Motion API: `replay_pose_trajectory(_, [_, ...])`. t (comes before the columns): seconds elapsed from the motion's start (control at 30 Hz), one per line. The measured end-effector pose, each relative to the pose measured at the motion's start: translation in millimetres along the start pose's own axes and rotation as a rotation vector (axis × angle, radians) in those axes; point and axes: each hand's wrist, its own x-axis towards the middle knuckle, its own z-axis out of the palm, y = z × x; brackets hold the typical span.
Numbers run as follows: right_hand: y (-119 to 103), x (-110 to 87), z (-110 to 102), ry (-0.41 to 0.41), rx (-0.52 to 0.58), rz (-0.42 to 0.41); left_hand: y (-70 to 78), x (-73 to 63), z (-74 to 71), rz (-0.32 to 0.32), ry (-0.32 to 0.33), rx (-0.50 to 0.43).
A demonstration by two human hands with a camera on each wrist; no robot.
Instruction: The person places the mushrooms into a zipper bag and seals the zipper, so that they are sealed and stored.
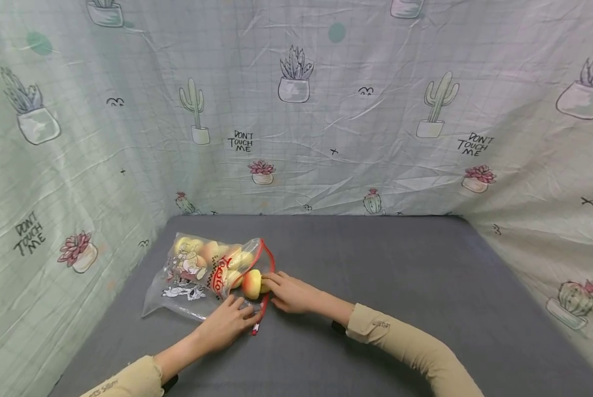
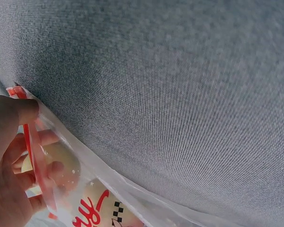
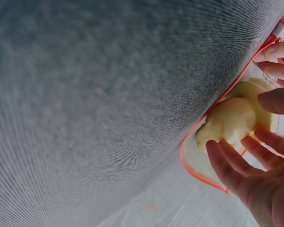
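Note:
A clear plastic zip bag (image 1: 197, 298) with a red zip edge and red lettering lies on the grey surface, its mouth facing right. Several yellow fruits with a red blush (image 1: 214, 251) show through its film. My left hand (image 1: 228, 321) holds the near side of the mouth, thumb on one side of the film and fingers on the other. At the opening, my right hand (image 1: 291, 294) grips the narrow end of a yellow-red pear (image 3: 233, 118). Another yellow fruit (image 3: 258, 101) sits behind that pear in the right wrist view.
A dark grey tabletop (image 1: 376, 264) extends to the right of the bag. Behind and on both sides hangs a pale curtain (image 1: 326, 127) printed with potted cacti. The white-and-red zip end (image 1: 255, 329) sticks out beside the left hand.

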Motion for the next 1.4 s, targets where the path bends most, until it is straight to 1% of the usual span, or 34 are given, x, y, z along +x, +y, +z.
replay_pose_trajectory(0.13, [1.5, -1.8, -1.3, -0.013, 0.025, -0.018, 0.3, -0.7, 2.3, -0.012, -0.009, -0.001])
replay_pose_trajectory(0.27, [3.4, -1.9, -2.5, -0.017, 0.044, -0.016, 0.4, -1.1, 4.9, -0.018, 0.004, 0.003])
replay_pose_trajectory(0.57, [4.6, -1.5, 0.9, -0.027, 0.027, -0.059, 1.4, -0.6, 9.1, -0.022, 0.036, 0.003])
replay_pose_trajectory(0.87, [0.9, 3.6, 3.2, -0.022, 0.024, -0.088, 1.4, 0.7, 7.0, -0.014, 0.06, 0.023])
replay_pose_trajectory(1.1, [0.8, 5.6, 5.1, -0.005, -0.021, -0.108, 1.9, 1.4, 5.6, -0.019, 0.033, 0.007])
replay_pose_trajectory(1.4, [4.1, 2.9, 2.2, -0.004, -0.022, -0.156, 2.2, 1.8, 5.9, -0.015, 0.026, 0.02])
